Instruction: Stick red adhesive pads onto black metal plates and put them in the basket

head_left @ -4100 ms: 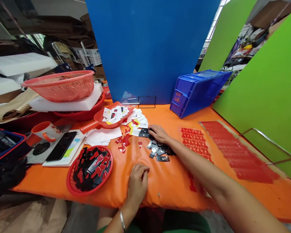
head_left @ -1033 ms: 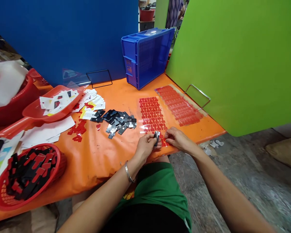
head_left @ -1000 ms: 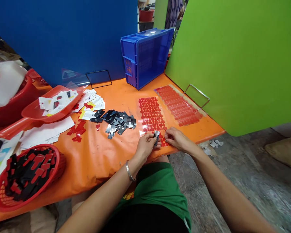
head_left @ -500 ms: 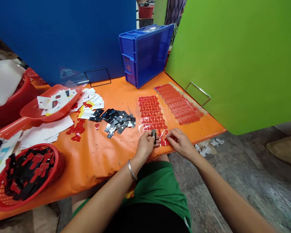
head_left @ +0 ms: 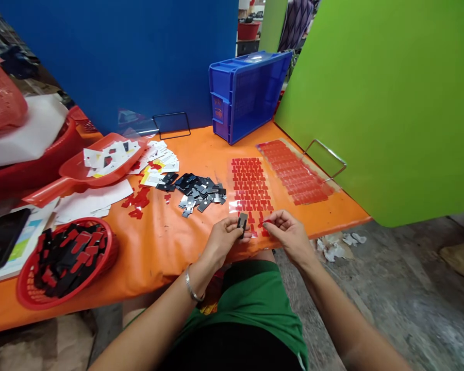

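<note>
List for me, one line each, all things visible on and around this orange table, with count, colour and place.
small plate: one, black, in left hand
sticker: one, red, in right fingertips
sticker sheets: two, red, table right
loose plates: many, black, table centre
round basket: one, red, near left
scoop: one, red, holding white cards
crate: one, blue, far edge
table: one, orange
left hand: pinching plate
right hand: pinching sticker

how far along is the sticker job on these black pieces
Done: a red basket holds black pieces with red stickers on. In hand: the left hand holds one black piece, and the right hand pinches a red sticker. Left: a loose pile of bare pieces and two sticker sheets.
</note>
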Tool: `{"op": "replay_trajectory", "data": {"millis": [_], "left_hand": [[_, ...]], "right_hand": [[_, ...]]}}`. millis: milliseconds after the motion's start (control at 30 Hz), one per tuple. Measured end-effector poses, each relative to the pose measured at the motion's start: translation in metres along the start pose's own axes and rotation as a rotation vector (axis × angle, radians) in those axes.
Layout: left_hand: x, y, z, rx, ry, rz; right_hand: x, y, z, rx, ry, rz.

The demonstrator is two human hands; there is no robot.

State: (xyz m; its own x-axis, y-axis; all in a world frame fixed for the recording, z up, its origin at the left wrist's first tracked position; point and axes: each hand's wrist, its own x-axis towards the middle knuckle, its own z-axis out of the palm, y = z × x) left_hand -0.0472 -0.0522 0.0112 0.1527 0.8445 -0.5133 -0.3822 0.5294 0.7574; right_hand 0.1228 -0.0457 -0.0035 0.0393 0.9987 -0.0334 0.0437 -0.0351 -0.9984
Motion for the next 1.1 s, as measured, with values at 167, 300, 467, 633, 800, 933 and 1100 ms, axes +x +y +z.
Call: {"op": "replay_trajectory", "data": {"millis": [167, 300, 467, 633, 800, 933, 1100], "left_hand": [[-0.037, 0.003, -0.046, -0.033, 0.090, -0.049], [-0.045, -0.001, -0.061, -0.044, 0.120, -0.073], [-0.041, -0.005, -0.067, -0.068, 0.085, -0.076], [-0.039, -0.007, -0.071, -0.068, 0.051, -0.069], [-0.039, -0.008, -0.071, -0.067, 0.049, -0.068], [-0.039, -0.007, -0.071, -0.077, 0.045, -0.065], [-0.038, -0.008, -0.073, -0.070, 0.034, -0.061]], "right_hand": [[-0.017, 0.006, 0.056, 0.006, -0.126, -0.014], [-0.026, 0.014, 0.087, -0.011, -0.210, -0.032], [-0.030, 0.019, 0.099, -0.063, -0.208, -0.050], [-0.031, 0.022, 0.101, -0.079, -0.215, -0.058], [-0.031, 0.028, 0.100, -0.097, -0.223, -0.045], [-0.032, 0.033, 0.100, -0.111, -0.234, -0.046], [-0.031, 0.033, 0.099, -0.139, -0.236, -0.057]]}}
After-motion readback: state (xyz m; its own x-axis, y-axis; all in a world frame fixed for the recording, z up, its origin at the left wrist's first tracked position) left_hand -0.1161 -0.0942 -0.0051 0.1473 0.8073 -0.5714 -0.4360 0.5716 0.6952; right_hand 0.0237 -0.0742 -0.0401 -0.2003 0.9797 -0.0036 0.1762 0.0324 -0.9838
